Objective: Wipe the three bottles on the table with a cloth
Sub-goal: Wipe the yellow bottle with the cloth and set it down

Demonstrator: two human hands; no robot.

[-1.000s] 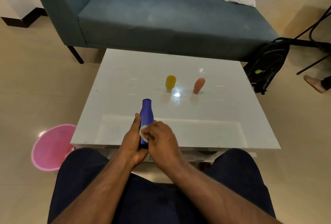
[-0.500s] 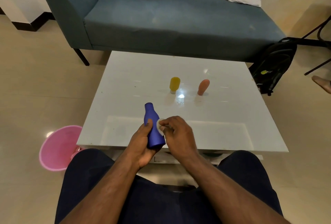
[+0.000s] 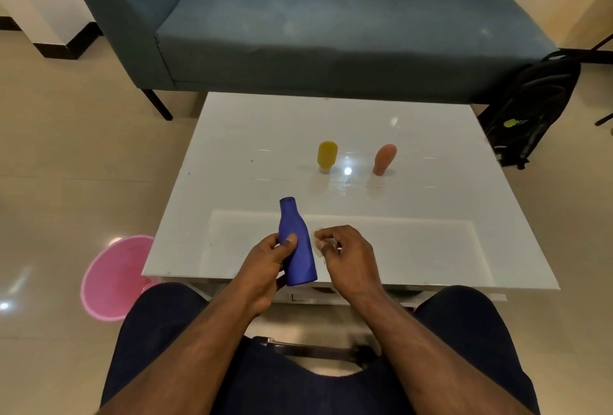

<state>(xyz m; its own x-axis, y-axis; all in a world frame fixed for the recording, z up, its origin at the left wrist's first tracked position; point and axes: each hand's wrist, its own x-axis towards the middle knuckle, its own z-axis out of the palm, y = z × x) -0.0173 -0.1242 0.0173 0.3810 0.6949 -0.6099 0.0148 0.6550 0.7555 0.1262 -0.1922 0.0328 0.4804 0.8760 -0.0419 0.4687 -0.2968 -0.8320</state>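
A blue-grey sofa (image 3: 331, 33) stands beyond the far edge of a glossy white table (image 3: 431, 215), with a black backpack (image 3: 534, 106) off its right edge and a pink bucket (image 3: 112, 278) on the floor near its front left corner. Toward the middle of the table a yellow bottle (image 3: 327, 156) and a peach bottle (image 3: 384, 159) stand cap-down, near each other but apart, neither touched. Over the front edge, the left hand (image 3: 265, 268) grips the blue bottle (image 3: 296, 248) round its lower body, thumb across the front, holding it clear of the tabletop with its neck tilted slightly left. The right hand (image 3: 348, 255) has its fingers curled, pinching a small pale cloth (image 3: 317, 243) just beside the bottle's right flank; whether the cloth touches the bottle cannot be told. The blue bottle looks like light, stiff plastic with a smooth, possibly slippery skin, so a firm hold round the wide body seems safest while the neck gets wiped. The two standing bottles rest on narrow caps and would likely tip at a nudge; each is best taken round its middle. Bare tabletop lies between the hands and those bottles, and along both side edges.
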